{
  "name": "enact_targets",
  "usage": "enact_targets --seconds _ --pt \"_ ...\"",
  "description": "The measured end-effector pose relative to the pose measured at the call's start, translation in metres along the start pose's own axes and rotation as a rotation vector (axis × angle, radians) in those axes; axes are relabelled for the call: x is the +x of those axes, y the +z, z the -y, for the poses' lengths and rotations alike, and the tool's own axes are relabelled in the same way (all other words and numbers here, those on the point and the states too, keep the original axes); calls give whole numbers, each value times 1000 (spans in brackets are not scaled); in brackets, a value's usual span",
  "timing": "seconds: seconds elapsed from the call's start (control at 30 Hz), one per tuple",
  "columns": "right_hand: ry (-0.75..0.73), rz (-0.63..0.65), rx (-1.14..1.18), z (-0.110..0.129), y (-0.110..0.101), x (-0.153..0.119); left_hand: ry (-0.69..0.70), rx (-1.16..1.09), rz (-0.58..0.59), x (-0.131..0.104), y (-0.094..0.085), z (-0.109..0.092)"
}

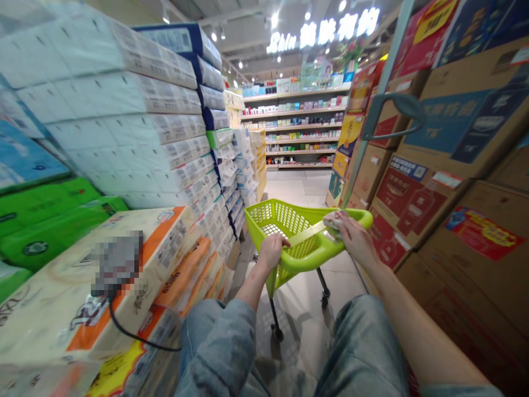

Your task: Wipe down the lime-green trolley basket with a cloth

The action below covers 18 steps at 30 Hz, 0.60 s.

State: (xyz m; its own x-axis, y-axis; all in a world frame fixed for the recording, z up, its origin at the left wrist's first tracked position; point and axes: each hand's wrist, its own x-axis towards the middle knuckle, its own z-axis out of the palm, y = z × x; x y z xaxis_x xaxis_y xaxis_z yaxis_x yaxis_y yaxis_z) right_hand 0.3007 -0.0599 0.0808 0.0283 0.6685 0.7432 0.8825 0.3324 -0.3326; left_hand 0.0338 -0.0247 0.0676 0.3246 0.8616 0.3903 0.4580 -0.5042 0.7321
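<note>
A lime-green plastic shopping cart [320, 261] with a perforated basket and dark legs on casters stands in front of my knees. My left hand [273, 252] is closed around the near left part of its rim. Pressed on the right side of the cart's handle is a crumpled pale cloth [332, 219], with the fingers of my right hand [351, 232] closed over it. Part of the cloth is hidden under those fingers. The basket's bottom shows through its holes, and the near part is covered by the handle.
Tall stacks of wrapped tissue packs [173, 105] line the left. A blurred grey device [118, 262] with a black cable lies on a tissue pack [45, 286]. Cardboard cartons [446, 116] rise on the right beside a grey metal post [374, 116]. Stocked shelves [295, 127] stand beyond the aisle floor [306, 187].
</note>
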Motion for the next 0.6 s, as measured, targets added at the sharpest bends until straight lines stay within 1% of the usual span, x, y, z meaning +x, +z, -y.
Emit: enact_targets --seconds 0.07,0.17,0.23,0.3,0.37,0.43,0.47,0.53,0.6 --pt "-34 -41 63 17 6 -7 0 -8 -16 0 2 0" --pt "-96 -71 138 54 11 -24 -10 -8 -27 -1 4 -1" --pt "-127 -54 153 75 12 -34 -20 5 -28 -1 3 -1" --pt "-177 -30 149 86 10 -40 -19 15 -26 -1 3 -2" --pt "-214 -4 132 83 7 -39 -14 23 -22 -2 3 -3" --pt "-206 17 88 70 4 -32 -16 31 -24 -3 4 -5" --pt "-182 0 59 62 3 -27 -22 34 -29 -3 6 -7" --pt "-98 -74 7 47 2 -19 -36 31 -46 -5 9 -10" --pt "-64 -80 13 40 2 -17 -46 25 -71 -5 13 -13"
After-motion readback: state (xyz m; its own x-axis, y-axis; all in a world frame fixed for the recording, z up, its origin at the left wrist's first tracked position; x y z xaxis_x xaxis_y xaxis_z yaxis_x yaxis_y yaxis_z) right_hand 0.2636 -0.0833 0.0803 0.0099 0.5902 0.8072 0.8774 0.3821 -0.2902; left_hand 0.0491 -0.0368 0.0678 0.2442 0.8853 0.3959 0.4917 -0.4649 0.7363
